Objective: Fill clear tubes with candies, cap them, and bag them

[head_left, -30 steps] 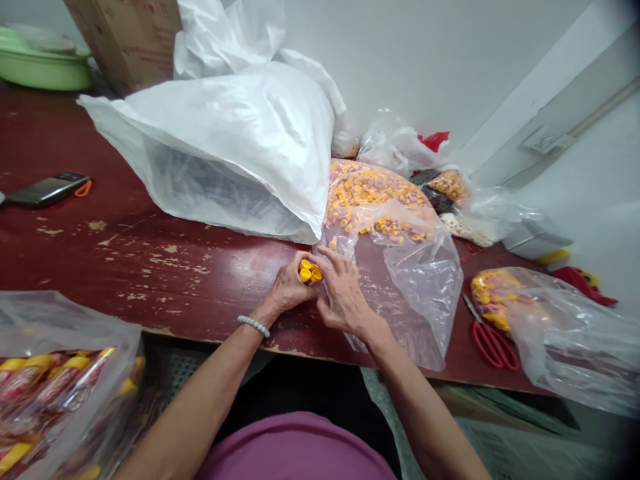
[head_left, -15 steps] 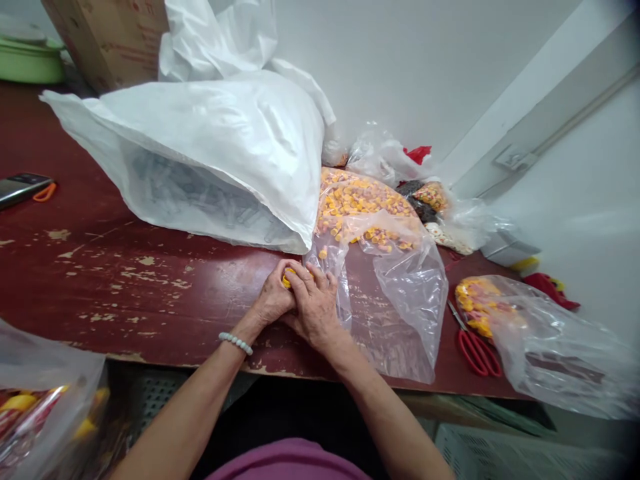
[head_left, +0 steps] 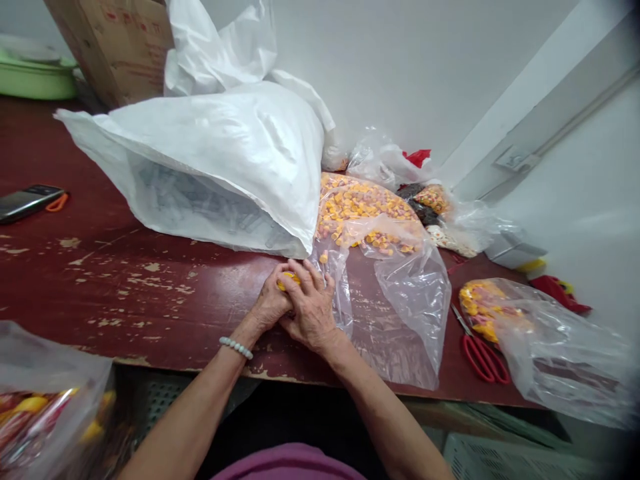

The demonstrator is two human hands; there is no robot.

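Both my hands are together over the red-brown table (head_left: 210, 293), just below the mouth of a big white sack (head_left: 225, 140). My left hand (head_left: 271, 300), with a beaded bracelet at the wrist, is wrapped round a small round yellow piece (head_left: 289, 281). Pressed against the same piece, my right hand (head_left: 313, 307) lays its fingers over it from the right; most of the piece is hidden. Many clear plastic tubes (head_left: 200, 200) lie inside the sack. To its right, a clear bag (head_left: 415, 287) holds many small yellow and pink caps (head_left: 365, 203).
Red-handled scissors (head_left: 483, 357) lie beside another clear bag of yellow pieces (head_left: 485, 307) on the right. A phone-like device (head_left: 30, 202) is at the far left. Below the table's front edge hangs a bag of yellow and red items (head_left: 40, 407). A cardboard box (head_left: 115, 50) stands behind.
My hands stay closed round the yellow piece, with my right fingers shifted slightly and more of its top showing. The whole view has tilted up a little.
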